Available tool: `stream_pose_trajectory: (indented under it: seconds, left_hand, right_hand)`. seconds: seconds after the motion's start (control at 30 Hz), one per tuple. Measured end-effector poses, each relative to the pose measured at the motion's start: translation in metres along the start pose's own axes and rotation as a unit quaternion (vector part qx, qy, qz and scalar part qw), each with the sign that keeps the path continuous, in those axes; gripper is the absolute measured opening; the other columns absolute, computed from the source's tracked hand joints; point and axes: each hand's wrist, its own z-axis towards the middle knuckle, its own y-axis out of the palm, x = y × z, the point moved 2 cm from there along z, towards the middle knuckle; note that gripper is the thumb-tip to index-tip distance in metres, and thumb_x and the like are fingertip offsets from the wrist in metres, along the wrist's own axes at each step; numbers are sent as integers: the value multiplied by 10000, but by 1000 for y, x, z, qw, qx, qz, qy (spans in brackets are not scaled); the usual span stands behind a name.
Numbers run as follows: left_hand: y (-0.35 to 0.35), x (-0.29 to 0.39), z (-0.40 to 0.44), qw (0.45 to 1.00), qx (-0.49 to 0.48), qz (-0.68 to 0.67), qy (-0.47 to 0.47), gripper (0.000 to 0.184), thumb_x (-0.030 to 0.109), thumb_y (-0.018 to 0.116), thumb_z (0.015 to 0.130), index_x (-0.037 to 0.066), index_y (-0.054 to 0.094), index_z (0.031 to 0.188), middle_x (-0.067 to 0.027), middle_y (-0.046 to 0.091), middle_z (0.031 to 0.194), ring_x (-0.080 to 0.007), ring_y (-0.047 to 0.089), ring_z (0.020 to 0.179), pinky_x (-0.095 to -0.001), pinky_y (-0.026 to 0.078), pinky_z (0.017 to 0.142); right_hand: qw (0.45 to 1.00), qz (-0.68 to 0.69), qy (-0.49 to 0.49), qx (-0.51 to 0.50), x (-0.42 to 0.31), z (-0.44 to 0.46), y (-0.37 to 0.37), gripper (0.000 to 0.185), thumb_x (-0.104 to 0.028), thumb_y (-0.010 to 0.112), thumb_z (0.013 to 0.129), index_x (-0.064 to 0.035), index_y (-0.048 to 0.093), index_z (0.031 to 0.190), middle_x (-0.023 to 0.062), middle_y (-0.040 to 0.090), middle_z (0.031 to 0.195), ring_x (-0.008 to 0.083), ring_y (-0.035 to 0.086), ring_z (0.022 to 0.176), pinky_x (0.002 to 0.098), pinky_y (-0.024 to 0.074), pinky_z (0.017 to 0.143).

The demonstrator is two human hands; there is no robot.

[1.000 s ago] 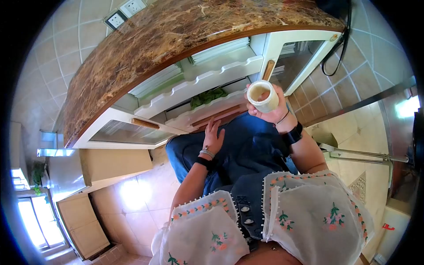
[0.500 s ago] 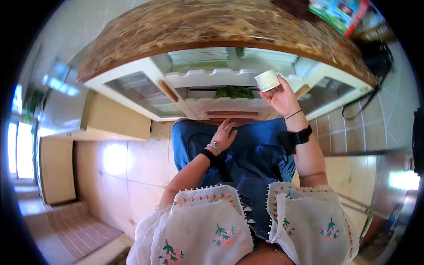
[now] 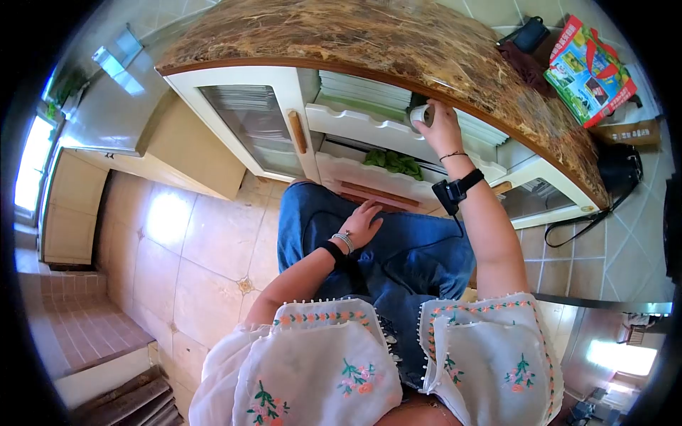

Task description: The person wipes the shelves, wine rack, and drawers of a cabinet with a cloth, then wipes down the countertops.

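My right hand (image 3: 442, 131) reaches into the upper compartment of the cabinet, under the counter's edge. Its fingers are closed on a small white cup-like object (image 3: 419, 115), whose round, darker opening faces left; I cannot tell its exact kind. Beside it, behind a white scalloped drawer front (image 3: 355, 122), stands a row of thin white edges (image 3: 364, 94), perhaps plates. My left hand (image 3: 361, 226) rests on the jeans (image 3: 426, 245), fingers stretched out, holding nothing. Green leafy vegetables (image 3: 393, 163) lie in the lower drawer, below my right hand.
A marbled brown countertop (image 3: 334, 39) overhangs the cabinet. Glass-fronted doors stand at left (image 3: 249, 121) and right (image 3: 536, 192), with wooden handles. A colourful bag (image 3: 591, 74) sits at the counter's right end, near a black strapped bag (image 3: 619, 167). Tiled floor (image 3: 213, 234) lies left.
My right hand has moved forward with the white object, from in front of the cabinet into the upper compartment. The view has turned somewhat. My left hand stays on the jeans.
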Motion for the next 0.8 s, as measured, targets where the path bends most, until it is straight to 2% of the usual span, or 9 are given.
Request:
stream_pose_trajectory:
  seconds: [0.07,0.13,0.2,0.33,0.47,0.5,0.63,0.73,0.8]
  left_hand:
    - [-1,1,0,1000,6,8,7,402,237,519,861,14,494,1195,-197,404,1305,-353,411,1183,-388,363,981]
    - [0,-2,3,1000,3,13,5,400,240,519,863,18,496,1194,-196,407,1304,-352,408,1186,-388,363,982]
    - [1,-3,4,1000,-1,17,2,397,243,519,864,22,498,1193,-195,409,1303,-350,405,1190,-389,363,982]
    - [5,-8,7,1000,0,14,-13,392,228,535,851,28,502,1186,-191,413,1305,-359,422,1170,-391,373,973]
    - [14,-12,12,999,-22,4,-24,381,215,539,858,18,505,1182,-199,427,1288,-361,427,1170,-388,374,971]
    - [13,-6,14,1000,-16,7,-6,376,214,536,860,13,507,1177,-201,435,1279,-361,425,1170,-390,374,968]
    - [15,5,23,999,-42,16,8,374,212,536,861,11,509,1175,-199,436,1278,-358,429,1168,-385,371,969]
    - [10,9,25,998,-60,-9,-4,372,204,534,864,10,506,1180,-196,426,1290,-345,412,1192,-371,351,985]
    - [4,3,22,999,-28,-1,-18,380,204,529,857,12,501,1184,-217,406,1301,-365,399,1197,-375,341,993]
  right_hand:
    - [1000,3,-22,-22,2,-5,5,495,-267,691,715,-35,513,1115,172,522,1145,341,486,1076,403,436,883]
    - [992,17,-102,67,8,-10,15,460,-235,675,731,-38,522,1117,168,515,1166,343,484,1078,398,428,895]
    - [993,17,-96,71,7,-19,7,420,-228,639,778,-68,522,1148,132,511,1200,313,486,1092,386,413,915]
    - [981,54,-107,153,0,-60,-20,219,-110,581,774,-51,594,984,122,588,1010,316,543,959,399,453,828]
    - [987,77,-141,-22,0,-119,1,82,-71,564,768,-62,608,836,73,611,902,268,575,859,370,463,759]
    - [981,77,-154,-95,6,-128,14,192,-117,575,780,-83,608,966,100,583,1024,283,558,926,382,454,805]
    - [995,12,-70,-75,21,-140,69,357,-221,555,806,-120,541,1147,110,515,1160,319,545,971,431,423,862]
    - [976,-34,44,-212,24,-120,118,446,-392,434,863,-203,460,1267,126,382,1340,329,387,1211,489,295,996]
    - [963,-57,4,-264,22,-107,151,470,-414,402,873,-210,430,1295,128,338,1380,322,290,1281,478,232,1041]
